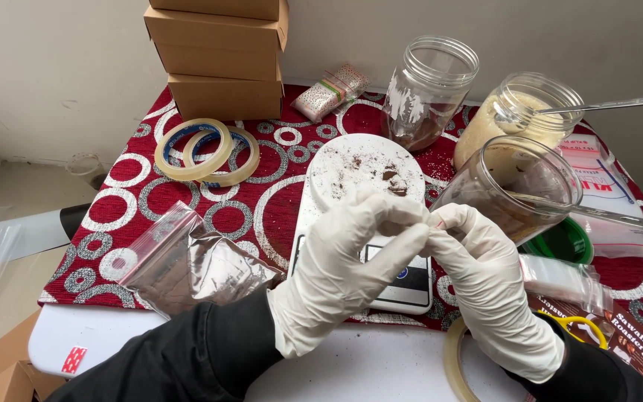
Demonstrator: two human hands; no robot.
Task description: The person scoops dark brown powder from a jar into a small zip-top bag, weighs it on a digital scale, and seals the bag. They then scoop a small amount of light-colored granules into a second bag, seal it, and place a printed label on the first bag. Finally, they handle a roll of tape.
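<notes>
Left hand (344, 260): white glove, black sleeve, fingers curling inward, thumb and forefinger closing together against the right hand's fingertips above the scale (366, 223).

Right hand (485, 279): white glove, fingers bunching, pinching a small clear bag (434, 222) with a red edge between both hands; little of it is showing.

Scale: white, sitting on the desk (210, 208) under the hands, brown crumbs lying on its round plate.

Filled bag (191, 264): brown powder inside, lying left of the left hand.

Jars: brown-powder jar (515, 186) standing just beyond the right hand, spoon (604, 216) leaning in it; pale-powder jar (519, 119) and near-empty jar (426, 89) standing behind.

Tape rolls (206, 152): resting far left.
</notes>
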